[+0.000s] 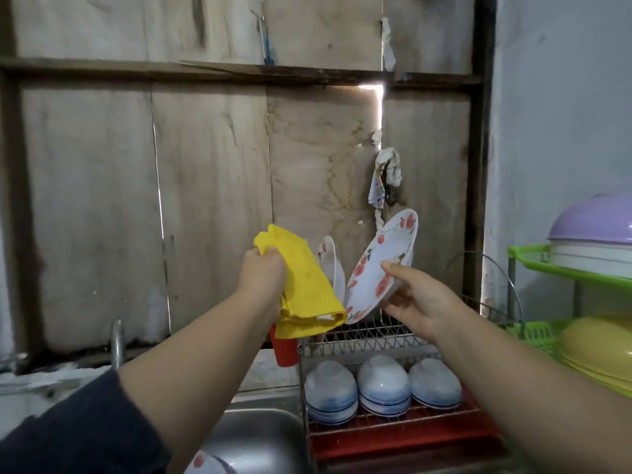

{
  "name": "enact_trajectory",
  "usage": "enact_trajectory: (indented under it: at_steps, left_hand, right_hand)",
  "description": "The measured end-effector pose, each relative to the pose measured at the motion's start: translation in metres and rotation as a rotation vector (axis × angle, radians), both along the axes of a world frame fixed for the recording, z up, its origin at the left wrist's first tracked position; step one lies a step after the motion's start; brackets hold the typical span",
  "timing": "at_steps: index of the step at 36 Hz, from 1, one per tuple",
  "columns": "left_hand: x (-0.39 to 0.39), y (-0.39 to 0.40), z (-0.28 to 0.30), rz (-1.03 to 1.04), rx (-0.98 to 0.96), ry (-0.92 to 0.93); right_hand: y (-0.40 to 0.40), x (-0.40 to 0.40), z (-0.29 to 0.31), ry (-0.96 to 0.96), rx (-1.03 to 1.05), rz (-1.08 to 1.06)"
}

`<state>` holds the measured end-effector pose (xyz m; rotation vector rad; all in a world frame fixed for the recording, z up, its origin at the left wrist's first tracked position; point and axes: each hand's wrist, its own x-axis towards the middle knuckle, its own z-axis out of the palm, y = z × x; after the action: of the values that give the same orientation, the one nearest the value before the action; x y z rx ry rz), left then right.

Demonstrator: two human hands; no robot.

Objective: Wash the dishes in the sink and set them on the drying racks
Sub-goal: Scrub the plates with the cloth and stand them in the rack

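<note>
Floral plate (379,268), tilted on edge over the top tier of the wire drying rack (369,336), pinched at its lower rim by the right grip (420,299); just left, the left grip (263,275) clenched around a folded yellow cloth (307,292); below, three upturned bowls (383,384) on the lower tier.

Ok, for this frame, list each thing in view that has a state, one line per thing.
Left hand: clenched on the folded yellow cloth.
Right hand: gripping the floral white plate, tilted above the wire rack's top tier.
Second floral plate: standing upright in the rack.
Blue-banded bowls: upside down on the lower tier.
Purple plastic basin: inverted on the green rack.
</note>
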<state>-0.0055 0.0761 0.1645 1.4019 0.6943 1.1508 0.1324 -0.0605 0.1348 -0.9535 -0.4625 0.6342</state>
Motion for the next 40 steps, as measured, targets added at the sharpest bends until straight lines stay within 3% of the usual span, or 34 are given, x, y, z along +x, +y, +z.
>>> enact_trajectory:
  at_steps: [19,40]
  left_hand:
    - [0.015,0.001,-0.017,0.142,-0.044,-0.018]
    - [0.014,0.007,-0.025,0.170,-0.032,-0.029]
  right_hand:
    - [0.082,0.046,-0.029,-0.124,-0.071,0.131]
    - [0.093,0.044,-0.027,-0.249,-0.155,0.115]
